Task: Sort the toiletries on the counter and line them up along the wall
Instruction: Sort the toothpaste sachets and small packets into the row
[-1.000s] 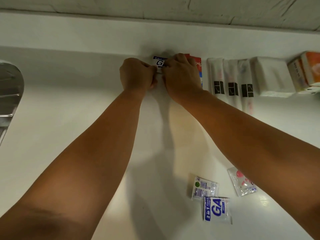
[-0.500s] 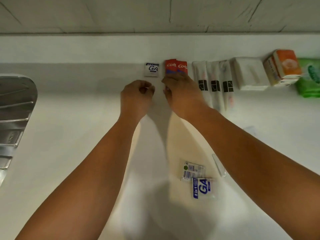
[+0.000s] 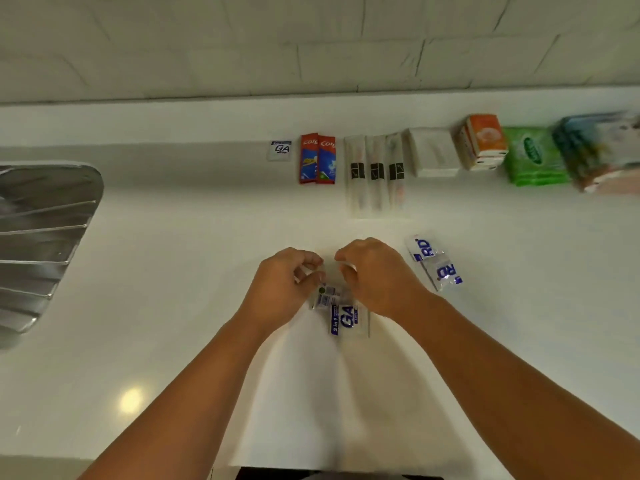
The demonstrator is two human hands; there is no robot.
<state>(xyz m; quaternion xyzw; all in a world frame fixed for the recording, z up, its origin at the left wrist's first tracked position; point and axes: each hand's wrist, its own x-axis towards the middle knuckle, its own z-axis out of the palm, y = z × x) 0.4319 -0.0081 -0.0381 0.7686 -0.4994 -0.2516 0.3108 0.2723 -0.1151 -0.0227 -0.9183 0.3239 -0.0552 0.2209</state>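
Both hands came back from the wall [image 3: 311, 46]. Left hand [image 3: 287, 282] and right hand [image 3: 375, 275] curl over the packets [image 3: 343, 318] lying between them. Whether either grip pinches one is unclear.

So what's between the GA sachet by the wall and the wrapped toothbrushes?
The head view shows two red toothpaste packs, side by side, between the GA sachet and the wrapped toothbrushes.

A pale, glossy counter [image 3: 138, 306] runs to a low upstand [image 3: 138, 123] of the same pale material. Above the upstand rises a wall [image 3: 242, 46] of large pale tiles with thin dark joints. At the left edge lies a ribbed steel drainboard [image 3: 41, 237]. A round light reflection [image 3: 131, 400] glows on the near counter.
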